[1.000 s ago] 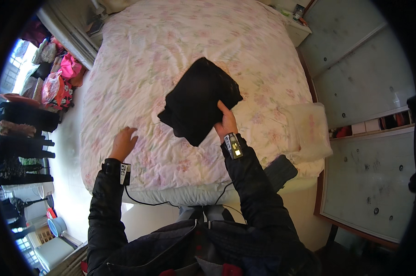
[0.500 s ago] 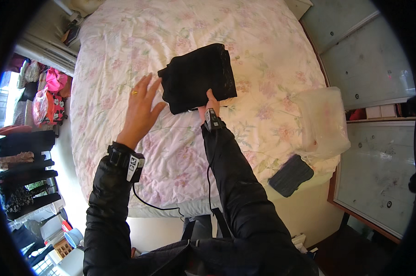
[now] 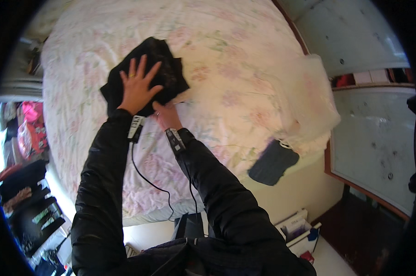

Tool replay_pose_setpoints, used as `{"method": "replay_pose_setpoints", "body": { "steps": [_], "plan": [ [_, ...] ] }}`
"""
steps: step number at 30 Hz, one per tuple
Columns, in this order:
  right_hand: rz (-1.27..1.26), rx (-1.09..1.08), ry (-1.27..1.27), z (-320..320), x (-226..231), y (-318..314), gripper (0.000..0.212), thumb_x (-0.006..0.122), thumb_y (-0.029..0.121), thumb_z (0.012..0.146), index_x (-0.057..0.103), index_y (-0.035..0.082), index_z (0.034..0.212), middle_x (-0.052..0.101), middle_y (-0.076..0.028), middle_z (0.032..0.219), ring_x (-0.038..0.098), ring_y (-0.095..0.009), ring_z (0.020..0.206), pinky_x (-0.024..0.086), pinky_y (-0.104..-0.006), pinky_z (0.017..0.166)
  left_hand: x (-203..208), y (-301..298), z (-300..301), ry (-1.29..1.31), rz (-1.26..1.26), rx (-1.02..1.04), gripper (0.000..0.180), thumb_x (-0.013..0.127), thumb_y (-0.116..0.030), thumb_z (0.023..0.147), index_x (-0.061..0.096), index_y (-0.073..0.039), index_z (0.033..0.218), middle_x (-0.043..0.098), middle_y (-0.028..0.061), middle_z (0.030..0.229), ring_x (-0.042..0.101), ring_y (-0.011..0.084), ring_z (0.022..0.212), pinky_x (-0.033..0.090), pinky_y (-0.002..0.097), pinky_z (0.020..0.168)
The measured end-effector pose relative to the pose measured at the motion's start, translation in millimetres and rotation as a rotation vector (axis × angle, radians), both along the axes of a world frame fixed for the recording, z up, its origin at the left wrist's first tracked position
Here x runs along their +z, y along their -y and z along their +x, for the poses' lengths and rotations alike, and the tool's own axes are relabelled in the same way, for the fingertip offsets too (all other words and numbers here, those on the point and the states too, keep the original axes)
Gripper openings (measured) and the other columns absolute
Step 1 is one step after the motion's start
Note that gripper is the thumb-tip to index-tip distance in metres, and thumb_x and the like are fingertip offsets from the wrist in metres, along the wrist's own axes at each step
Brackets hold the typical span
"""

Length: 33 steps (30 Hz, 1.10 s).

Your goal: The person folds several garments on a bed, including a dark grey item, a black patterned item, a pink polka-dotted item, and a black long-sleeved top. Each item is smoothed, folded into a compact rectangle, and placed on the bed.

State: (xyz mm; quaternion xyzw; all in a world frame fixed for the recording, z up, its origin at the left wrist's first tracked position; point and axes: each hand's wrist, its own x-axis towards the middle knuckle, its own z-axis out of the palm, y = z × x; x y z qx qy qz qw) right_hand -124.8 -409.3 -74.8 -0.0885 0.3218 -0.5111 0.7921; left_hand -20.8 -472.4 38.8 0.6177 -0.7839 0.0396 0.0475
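A folded black garment [image 3: 172, 73] with a lacy-looking patch lies on the flowered bedspread [image 3: 226, 101]. My left hand [image 3: 137, 90] rests flat on top of it with the fingers spread; a ring shows on one finger. At the garment's near edge, my right hand [image 3: 168, 117] pinches the cloth, its thumb near the top side and the other fingers partly hidden. Both wrists carry strapped-on devices with black cables.
A folded dark grey cloth [image 3: 273, 163] lies at the bed's near right edge, beside a translucent plastic bag [image 3: 311, 99]. Cabinets with pale sliding doors [image 3: 373, 142] line the right. Dark clothes [image 3: 26, 198] hang at left. An open white box [image 3: 295, 225] is on the floor.
My left hand has come down from beside the garment onto its top. The garment and my right hand have shifted left in the picture, and the garment is turned; the whole view has shifted too.
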Motion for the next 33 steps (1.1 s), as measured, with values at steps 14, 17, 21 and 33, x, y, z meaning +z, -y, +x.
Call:
{"method": "replay_pose_setpoints", "body": {
  "steps": [14,17,21,33],
  "plan": [
    [0.178,-0.946,0.020,-393,-12,10,0.026,0.065,0.026,0.097,0.061,0.007,0.114,0.069,-0.011,0.108,0.066,-0.020,0.094,0.056,-0.0350,0.080,1,-2,4,-0.006,0.037,-0.002,0.075,0.068,-0.035,0.089,0.033,-0.032,0.156,0.019,0.0105,0.165,0.018,0.0398,0.150,0.020,0.0708,0.112],
    [0.273,-1.109,-0.006,-425,-13,24,0.033,0.066,0.034,0.097,0.059,0.006,0.114,0.067,-0.009,0.107,0.065,-0.019,0.093,0.055,-0.0328,0.078,12,-5,2,-0.001,0.058,-0.012,0.073,0.065,-0.034,0.091,0.032,-0.030,0.156,0.019,0.0111,0.165,0.019,0.0389,0.150,0.019,0.0685,0.113],
    [0.219,-1.124,0.203,-459,-28,34,0.042,0.067,0.042,0.095,0.057,0.007,0.117,0.065,-0.005,0.099,0.061,-0.016,0.083,0.052,-0.0305,0.069,27,-14,0,0.030,0.049,-0.013,0.070,0.060,-0.034,0.094,0.030,-0.026,0.157,0.020,0.0118,0.165,0.019,0.0370,0.151,0.018,0.0674,0.114],
    [0.662,-0.855,0.125,-472,-25,6,0.030,0.074,0.032,0.090,0.058,0.008,0.098,0.065,-0.007,0.084,0.064,-0.019,0.073,0.055,-0.0367,0.066,67,-52,-77,-0.128,0.045,-0.112,0.078,0.068,-0.021,0.086,0.033,-0.016,0.155,0.024,0.0130,0.162,0.019,0.0337,0.151,0.016,0.0640,0.117]
  ]
}}
